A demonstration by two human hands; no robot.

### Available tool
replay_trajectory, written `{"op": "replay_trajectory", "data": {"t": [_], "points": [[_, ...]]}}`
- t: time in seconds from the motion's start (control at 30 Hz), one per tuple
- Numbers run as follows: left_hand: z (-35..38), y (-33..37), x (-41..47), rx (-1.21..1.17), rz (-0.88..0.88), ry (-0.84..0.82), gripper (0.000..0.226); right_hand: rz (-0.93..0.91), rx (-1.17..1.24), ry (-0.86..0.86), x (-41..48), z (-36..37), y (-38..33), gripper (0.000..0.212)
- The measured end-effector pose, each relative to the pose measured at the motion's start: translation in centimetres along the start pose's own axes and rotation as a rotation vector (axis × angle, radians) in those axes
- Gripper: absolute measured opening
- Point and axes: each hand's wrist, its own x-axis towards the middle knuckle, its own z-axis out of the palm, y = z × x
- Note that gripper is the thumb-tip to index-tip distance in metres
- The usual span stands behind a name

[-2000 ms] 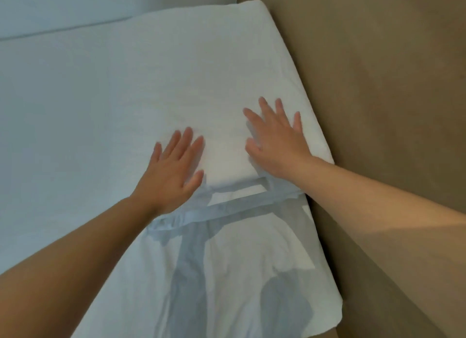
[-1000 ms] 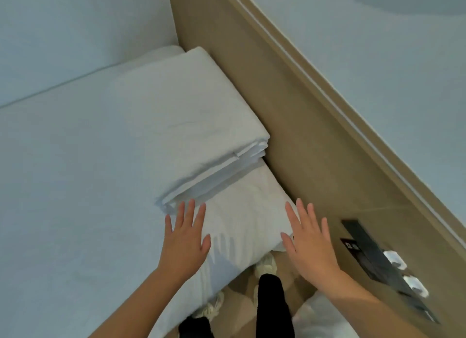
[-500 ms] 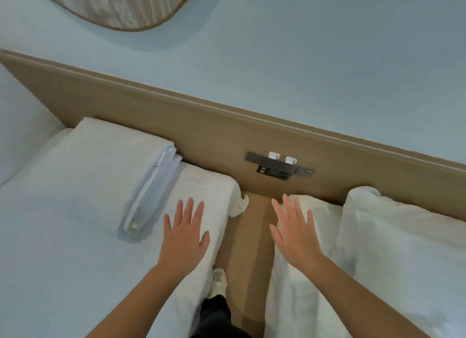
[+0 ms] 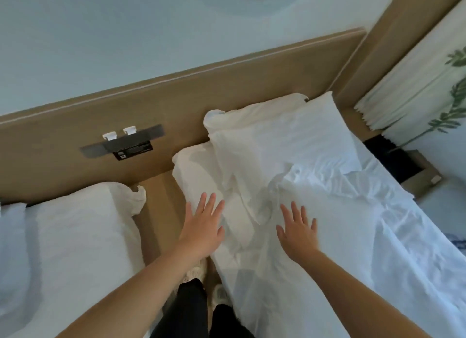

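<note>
– Left hand (image 4: 201, 226) and right hand (image 4: 298, 232): what are they doing?

– Both are flat and spread, with fingers straight and apart and palms down, and they grip nothing. They hang on the near side of the pillow (image 4: 285, 136), over the rumpled sheet (image 4: 327, 211). The left hand is at the mattress edge and the right hand is further in. Whether the palms touch the cloth, I cannot tell.

– Where exactly is the sheet?

– It lies on the unmade bed. It is bunched into a ridge of folds just in front of the pillow, between the 2 hands. From there it runs in creases away from the pillow, toward the person.

– How far along is the bed-making, then?

– On this bed, I judge it has barely begun. Nothing looks smoothed. The pillow sits askew with slack cloth at its corner, and the sheet is wrinkled all over. The mattress corner (image 4: 191, 171) just beside the pillow is not covered by the sheet.

– And the other bed (image 4: 75, 226)?

– It lies well apart from the pillow, across the strip of floor, and its surface looks flat. So I would say 1 of the 2 beds is in order.

– What is left?

– Probably everything here: draw the sheet straight, press out the ridge by the pillow, cover that corner and square the pillow.
</note>
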Motion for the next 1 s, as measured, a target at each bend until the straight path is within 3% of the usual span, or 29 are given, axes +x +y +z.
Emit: {"op": "replay_trajectory", "data": {"t": [0.17, 0.33, 0.53, 0.77, 1.0], "points": [[1.5, 5.6, 6.0, 0.055, 0.121, -0.098, 0.063, 0.243, 0.156, -0.083, 0.9, 4.3, 6.1, 0.062], [7.5, 10.7, 11.5, 0.088, 0.227, -0.244, 0.062, 0.42, 0.272, -0.195, 3.0, 10.6, 11.8, 0.065], [15.6, 15.5, 14.3, -0.005, 0.346, -0.416, 0.063, 0.522, 0.415, -0.115, 5.9, 16.3, 15.7, 0.07], [22.0, 18.7, 15.3, -0.344, 0.112, -0.495, 0.081, 0.758, 0.602, -0.017, 8.5, 19.3, 20.8, 0.091], [23.9, 20.8, 16.4, -0.843, -0.333, -0.46, 0.116, 0.883, 0.895, 0.036, 8.4, 21.6, 26.1, 0.105]]}}
